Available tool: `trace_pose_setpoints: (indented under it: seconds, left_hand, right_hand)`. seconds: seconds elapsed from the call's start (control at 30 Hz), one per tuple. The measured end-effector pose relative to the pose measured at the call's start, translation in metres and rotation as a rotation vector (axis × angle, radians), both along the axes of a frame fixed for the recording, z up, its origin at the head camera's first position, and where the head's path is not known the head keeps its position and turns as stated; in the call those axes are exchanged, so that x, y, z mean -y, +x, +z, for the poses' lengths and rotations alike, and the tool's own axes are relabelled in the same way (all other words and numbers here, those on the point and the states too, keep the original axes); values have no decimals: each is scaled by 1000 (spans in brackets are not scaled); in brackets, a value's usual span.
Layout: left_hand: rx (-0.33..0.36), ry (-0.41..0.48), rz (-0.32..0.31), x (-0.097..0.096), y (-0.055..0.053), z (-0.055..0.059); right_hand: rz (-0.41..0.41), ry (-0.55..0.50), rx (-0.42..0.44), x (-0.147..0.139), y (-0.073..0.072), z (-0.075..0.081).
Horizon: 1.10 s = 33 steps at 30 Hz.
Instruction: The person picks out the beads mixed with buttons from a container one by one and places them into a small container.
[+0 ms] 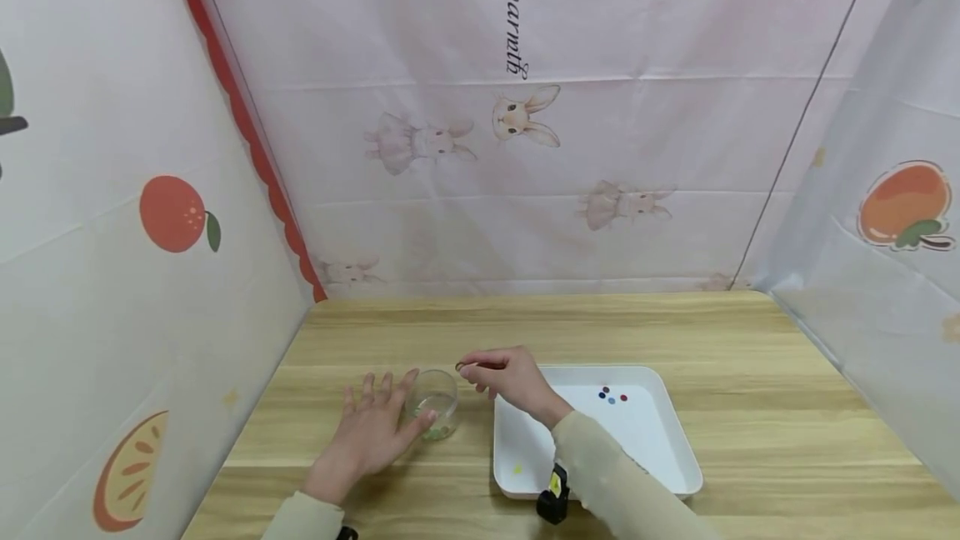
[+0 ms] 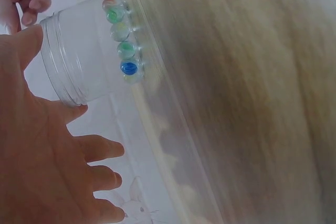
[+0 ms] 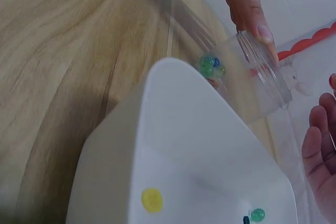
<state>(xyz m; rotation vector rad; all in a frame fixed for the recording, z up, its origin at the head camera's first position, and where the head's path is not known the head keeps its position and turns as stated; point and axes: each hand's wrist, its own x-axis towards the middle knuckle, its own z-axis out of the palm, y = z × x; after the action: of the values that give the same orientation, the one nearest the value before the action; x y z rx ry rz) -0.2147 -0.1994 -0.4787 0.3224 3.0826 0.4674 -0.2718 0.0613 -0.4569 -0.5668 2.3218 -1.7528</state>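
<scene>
A clear jar stands upright on the wooden table, with several green, blue and orange-tinted marbles on its bottom. My left hand holds the jar by its rim between thumb and index finger, the other fingers spread straight. Just right of the jar's mouth, my right hand pinches a slim brownish-red thing with a small round end; its kind is too small to tell. Beneath my right forearm lies a white tray.
In the tray are several small round pieces, dark, blue and red, at the far side. A yellow piece lies near its front left corner, and a green one shows in the right wrist view. Printed cloth walls enclose the table.
</scene>
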Motion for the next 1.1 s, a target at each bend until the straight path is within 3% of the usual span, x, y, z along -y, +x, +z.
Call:
trace_pose_setpoints:
  seconds: [0.53, 1.1]
  left_hand:
    - [5, 12, 3, -3, 4, 4]
    - [-5, 5, 6, -1, 2, 1]
  right_hand:
    - [44, 8, 38, 21, 4, -4]
    - [65, 25, -1, 31, 5, -12]
